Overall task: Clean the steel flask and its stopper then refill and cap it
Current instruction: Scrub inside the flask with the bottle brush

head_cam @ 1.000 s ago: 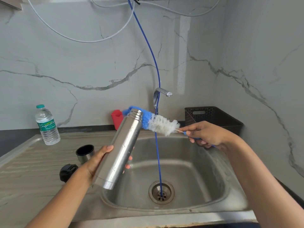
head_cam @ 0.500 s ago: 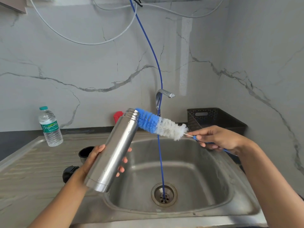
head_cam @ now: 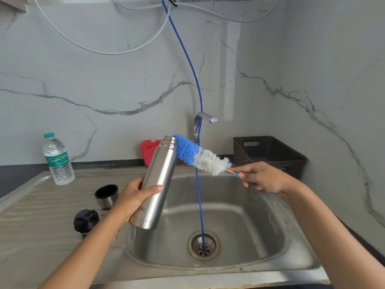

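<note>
Fingers (head_cam: 155, 188): left hand (head_cam: 133, 198) grips flask (head_cam: 160, 178), right hand (head_cam: 264, 178) pinches brush (head_cam: 198, 156); flask now more upright.

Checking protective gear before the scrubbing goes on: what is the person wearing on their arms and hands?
Nothing that shows. The left hand and right hand are bare, with no gloves, and I see no rings on the fingers. The left forearm and right forearm are bare to the frame edge: no sleeves, watch or bracelets.

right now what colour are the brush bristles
Blue at the tip, white nearer the handle: the brush, seen in the head view.
</note>
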A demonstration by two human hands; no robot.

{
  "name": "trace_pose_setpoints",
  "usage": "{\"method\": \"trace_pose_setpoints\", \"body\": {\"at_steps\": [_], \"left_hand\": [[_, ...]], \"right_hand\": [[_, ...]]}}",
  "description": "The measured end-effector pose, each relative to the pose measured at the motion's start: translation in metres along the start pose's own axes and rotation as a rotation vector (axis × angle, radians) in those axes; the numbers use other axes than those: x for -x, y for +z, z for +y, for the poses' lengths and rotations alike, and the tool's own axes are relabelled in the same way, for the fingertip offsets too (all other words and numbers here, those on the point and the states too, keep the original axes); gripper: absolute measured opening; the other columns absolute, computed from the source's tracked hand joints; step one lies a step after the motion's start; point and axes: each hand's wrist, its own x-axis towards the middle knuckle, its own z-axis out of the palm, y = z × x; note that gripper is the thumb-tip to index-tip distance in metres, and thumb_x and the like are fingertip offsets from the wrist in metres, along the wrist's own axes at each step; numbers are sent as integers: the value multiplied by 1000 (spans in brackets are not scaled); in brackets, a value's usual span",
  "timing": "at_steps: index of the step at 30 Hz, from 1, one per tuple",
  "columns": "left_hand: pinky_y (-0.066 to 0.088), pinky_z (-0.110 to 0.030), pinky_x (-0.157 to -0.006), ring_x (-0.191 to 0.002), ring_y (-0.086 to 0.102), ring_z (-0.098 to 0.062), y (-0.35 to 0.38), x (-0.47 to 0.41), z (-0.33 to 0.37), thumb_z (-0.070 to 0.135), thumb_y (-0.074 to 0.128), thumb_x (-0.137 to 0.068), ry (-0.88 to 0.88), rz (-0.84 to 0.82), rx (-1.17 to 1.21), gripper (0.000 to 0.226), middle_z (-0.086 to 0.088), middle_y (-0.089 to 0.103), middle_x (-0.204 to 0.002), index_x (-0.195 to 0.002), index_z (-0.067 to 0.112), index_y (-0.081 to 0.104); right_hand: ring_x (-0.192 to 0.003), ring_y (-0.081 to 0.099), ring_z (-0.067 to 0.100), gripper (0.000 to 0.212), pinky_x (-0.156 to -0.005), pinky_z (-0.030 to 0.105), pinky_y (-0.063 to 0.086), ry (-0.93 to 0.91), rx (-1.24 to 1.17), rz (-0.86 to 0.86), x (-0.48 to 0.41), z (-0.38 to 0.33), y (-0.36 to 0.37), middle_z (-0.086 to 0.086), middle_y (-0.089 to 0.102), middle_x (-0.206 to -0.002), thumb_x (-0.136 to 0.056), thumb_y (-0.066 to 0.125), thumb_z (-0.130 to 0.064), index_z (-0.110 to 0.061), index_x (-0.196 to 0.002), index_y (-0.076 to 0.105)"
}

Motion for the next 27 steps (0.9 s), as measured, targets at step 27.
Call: {"method": "trace_pose_setpoints", "body": {"at_steps": [27], "left_hand": [[39, -27, -39, -65, 59, -32, 4, -6, -6, 39, 93, -38, 407, 521, -1269, 91, -11, 57, -80, -119, 9, 62]], "right_hand": [[-35, 26, 4, 24, -34, 12, 17, 121, -81, 87, 26, -22, 38, 0, 47, -61, -100, 46, -12, -29, -106, 61]]}}
